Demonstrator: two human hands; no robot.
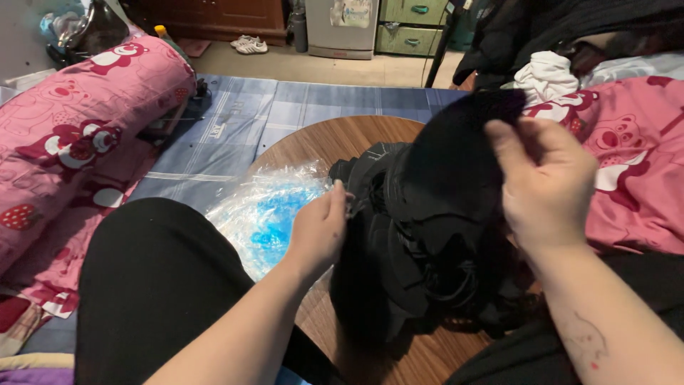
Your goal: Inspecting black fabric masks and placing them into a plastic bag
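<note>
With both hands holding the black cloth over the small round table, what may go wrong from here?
1. The black garment has thin cords hanging in loops near its lower part; they might tangle or catch the fingers of the right hand.
2. The clear plastic bag lies right beside the left hand, near the rim of the round wooden table; a sweep of cloth or arm may push it off.

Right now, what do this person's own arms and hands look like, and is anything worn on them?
Both arms are bare to the elbow: no sleeves, gloves, watch or bracelets show. The left hand and the right hand wear no rings that can be seen. The right forearm carries a faint line-drawn mark with a small red dot near it. The nails look short and unpainted.
</note>
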